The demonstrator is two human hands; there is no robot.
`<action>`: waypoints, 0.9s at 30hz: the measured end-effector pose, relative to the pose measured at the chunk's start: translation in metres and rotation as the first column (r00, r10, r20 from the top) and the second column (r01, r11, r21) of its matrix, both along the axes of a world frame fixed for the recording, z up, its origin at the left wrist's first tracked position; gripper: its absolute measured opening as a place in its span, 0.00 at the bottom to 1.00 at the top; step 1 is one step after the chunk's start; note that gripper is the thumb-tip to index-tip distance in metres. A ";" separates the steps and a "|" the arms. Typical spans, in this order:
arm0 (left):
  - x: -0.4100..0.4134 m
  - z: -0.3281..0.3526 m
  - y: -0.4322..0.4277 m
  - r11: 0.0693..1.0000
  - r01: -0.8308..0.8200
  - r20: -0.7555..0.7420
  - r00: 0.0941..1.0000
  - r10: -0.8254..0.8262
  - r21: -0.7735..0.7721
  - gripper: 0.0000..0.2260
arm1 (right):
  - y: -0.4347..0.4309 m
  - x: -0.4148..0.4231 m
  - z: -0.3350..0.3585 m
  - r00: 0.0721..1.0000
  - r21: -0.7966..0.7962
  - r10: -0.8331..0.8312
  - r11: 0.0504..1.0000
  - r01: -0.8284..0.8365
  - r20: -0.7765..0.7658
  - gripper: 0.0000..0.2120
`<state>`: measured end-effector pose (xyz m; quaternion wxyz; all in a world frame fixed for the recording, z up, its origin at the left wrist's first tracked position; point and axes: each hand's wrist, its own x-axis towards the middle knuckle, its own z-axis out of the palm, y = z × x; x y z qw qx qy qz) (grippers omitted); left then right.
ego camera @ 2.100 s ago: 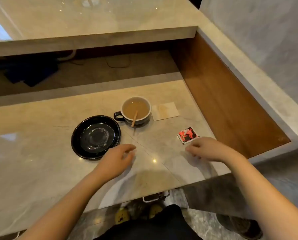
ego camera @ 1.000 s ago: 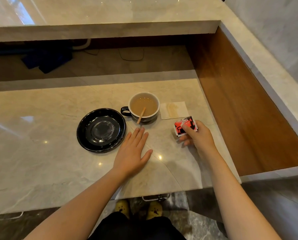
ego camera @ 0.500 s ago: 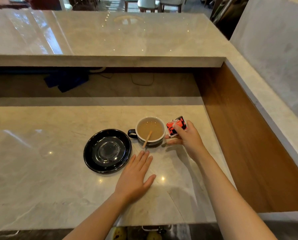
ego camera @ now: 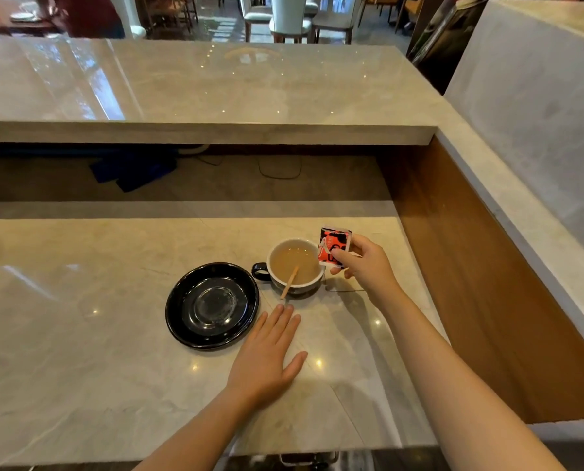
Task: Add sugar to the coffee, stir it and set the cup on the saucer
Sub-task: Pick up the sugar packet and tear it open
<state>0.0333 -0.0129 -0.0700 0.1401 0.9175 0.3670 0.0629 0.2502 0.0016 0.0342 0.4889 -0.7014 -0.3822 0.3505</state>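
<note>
Sugar packet: lifted off the table, now pinched in my right hand's grip at the cup rim, unopened; left hand flat, spread; tearing comes next.

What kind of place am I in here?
Probably a café or restaurant service counter: a two-level marble counter, dining chairs beyond it, and a coffee cup beside a black saucer.
</note>
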 end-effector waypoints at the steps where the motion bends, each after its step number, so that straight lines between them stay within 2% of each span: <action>1: 0.000 0.001 0.000 1.000 0.006 0.000 1.000 -0.006 0.004 0.29 | -0.001 -0.003 -0.002 1.000 -0.004 -0.021 1.000 0.021 0.003 0.08; 12: -0.002 -0.005 0.000 0.999 0.036 -0.009 0.999 -0.036 0.032 0.28 | 0.003 -0.022 0.000 0.982 0.017 -0.176 0.984 0.175 0.070 0.12; 16: -0.001 -0.007 0.001 0.999 0.033 0.014 0.999 -0.033 0.031 0.29 | 0.007 -0.025 -0.002 0.971 0.029 -0.141 0.990 0.138 0.195 0.07; 19: -0.001 -0.006 0.001 0.999 0.033 0.020 0.999 -0.033 0.035 0.29 | 0.009 -0.026 -0.003 0.958 0.018 -0.124 0.992 0.123 0.260 0.08; 27: 0.001 -0.006 0.000 1.000 0.014 0.029 0.999 -0.014 0.009 0.29 | 0.009 -0.020 -0.008 0.948 0.009 -0.100 0.995 0.102 0.301 0.09</action>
